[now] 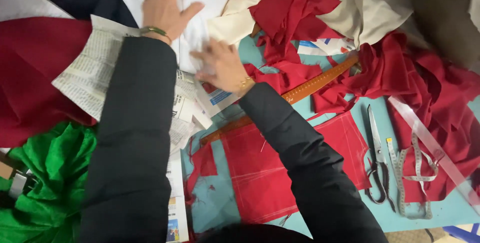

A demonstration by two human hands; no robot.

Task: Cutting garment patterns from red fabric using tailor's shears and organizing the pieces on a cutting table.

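White sheet of fabric point(200, 3) at desk's far edge: left hand point(165, 5) flat, spread; right hand point(220, 65) flat, fingers narrow. Advise: smooth outward, even pressure, no creases.

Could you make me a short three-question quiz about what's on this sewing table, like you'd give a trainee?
1. True or false: the scissors are in the right hand.
2. What do both hands press on? A) green cloth B) white sheet C) tape measure
3. What long orange tool lies slantwise across the table?

Key
1. False: the scissors lie on the table, apart from both hands.
2. B: the left hand and the right hand rest flat on the white sheet.
3. The ruler, partly under the right sleeve and red cloth.
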